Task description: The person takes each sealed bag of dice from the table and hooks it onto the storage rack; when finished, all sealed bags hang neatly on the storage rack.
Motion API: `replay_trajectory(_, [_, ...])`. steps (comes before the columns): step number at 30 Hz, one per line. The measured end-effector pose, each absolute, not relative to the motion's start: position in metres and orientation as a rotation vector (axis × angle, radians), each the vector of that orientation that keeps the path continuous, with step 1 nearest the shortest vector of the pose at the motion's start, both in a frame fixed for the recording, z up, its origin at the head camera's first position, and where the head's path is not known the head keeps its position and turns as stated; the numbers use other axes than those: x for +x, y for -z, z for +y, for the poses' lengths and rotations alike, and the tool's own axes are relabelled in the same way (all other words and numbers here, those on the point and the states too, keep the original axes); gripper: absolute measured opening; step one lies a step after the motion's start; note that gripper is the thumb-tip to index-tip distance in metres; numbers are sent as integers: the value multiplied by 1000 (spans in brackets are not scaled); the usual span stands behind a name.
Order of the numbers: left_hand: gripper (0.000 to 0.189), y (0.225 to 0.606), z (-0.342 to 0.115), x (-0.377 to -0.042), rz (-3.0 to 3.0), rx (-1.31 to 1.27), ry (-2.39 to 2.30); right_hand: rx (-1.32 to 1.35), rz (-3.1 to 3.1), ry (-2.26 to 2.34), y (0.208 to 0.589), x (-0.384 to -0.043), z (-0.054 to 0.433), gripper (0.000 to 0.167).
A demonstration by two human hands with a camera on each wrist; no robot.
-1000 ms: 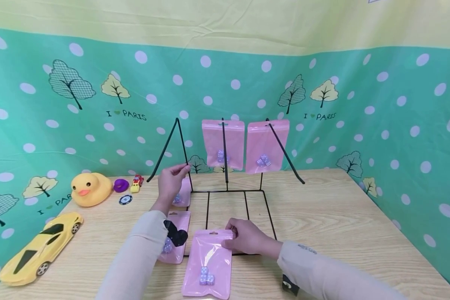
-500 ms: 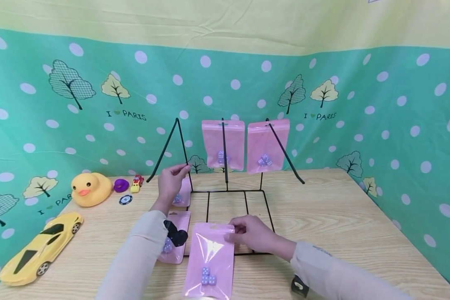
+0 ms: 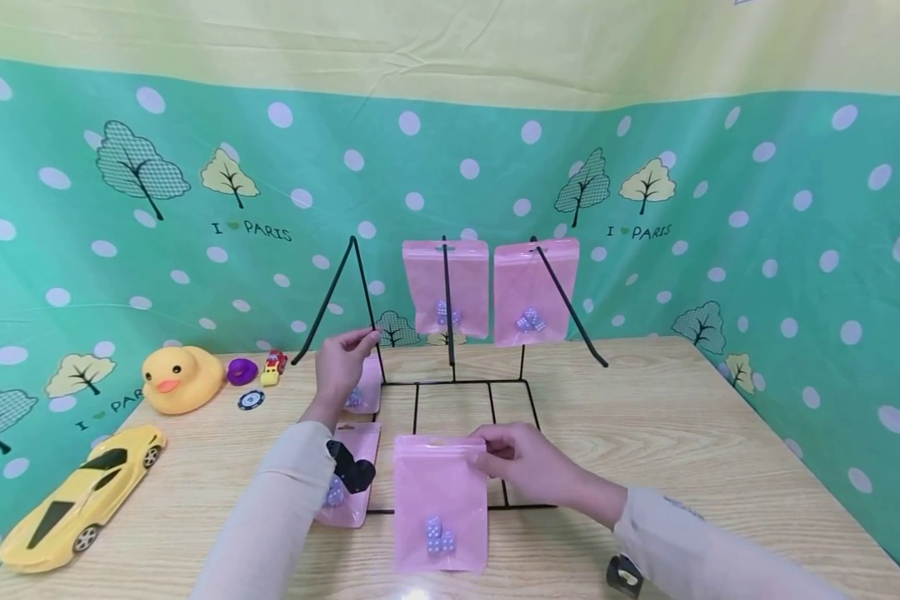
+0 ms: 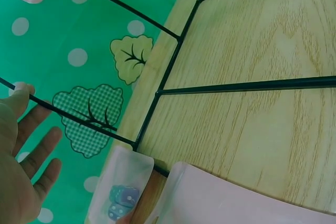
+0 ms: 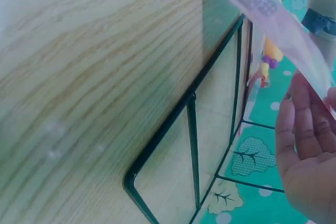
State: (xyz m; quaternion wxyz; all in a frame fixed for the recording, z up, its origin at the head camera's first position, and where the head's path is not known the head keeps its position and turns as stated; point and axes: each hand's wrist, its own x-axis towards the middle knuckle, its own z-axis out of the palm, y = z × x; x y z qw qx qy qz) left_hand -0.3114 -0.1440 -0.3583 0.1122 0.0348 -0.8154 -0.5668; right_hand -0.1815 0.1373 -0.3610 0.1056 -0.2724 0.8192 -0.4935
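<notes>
In the head view my left hand (image 3: 339,367) pinches the left upright of a black wire display rack (image 3: 472,382). The left wrist view has thumb and forefinger at that wire, other fingers spread. My right hand (image 3: 528,462) grips the top right corner of a pink zip bag (image 3: 441,483) with several lilac dice low inside. This bag hangs upright in front of the rack's base; in the right wrist view the bag (image 5: 286,30) slants up from the fingers. Two similar pink bags, a middle one (image 3: 427,275) and a right one (image 3: 521,287), hang on the rack's prongs. The left prong (image 3: 322,304) is bare.
Two more pink bags lie at the left: a near bag (image 3: 352,510) and a far bag (image 3: 372,383), both partly behind my left arm. Further left are a yellow duck (image 3: 183,379), a purple duck (image 3: 242,371), a small toy car (image 3: 273,367), a chip (image 3: 251,400) and a yellow car (image 3: 82,500).
My right hand has moved right and slightly up with the pink bag, which has risen and now hangs more upright. The left hand has stayed on the rack's upright.
</notes>
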Motion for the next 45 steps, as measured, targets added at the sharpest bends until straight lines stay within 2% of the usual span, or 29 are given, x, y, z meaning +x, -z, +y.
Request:
replay_trajectory(13, [33, 359, -144, -311, -2398, 98, 1659, -924, 2550, 1523, 336, -172, 151, 21])
replay_trajectory(24, [34, 360, -144, -311, -2405, 102, 1661, -1163, 2703, 1679, 316, -165, 151, 12])
replay_trajectory(30, [34, 359, -143, -310, -2402, 106, 1655, -1192, 2757, 1807, 308, -161, 145, 12])
replay_trajectory(45, [33, 358, -144, -309, -2411, 109, 1661, -1349, 2492, 2230, 291, -158, 137, 8])
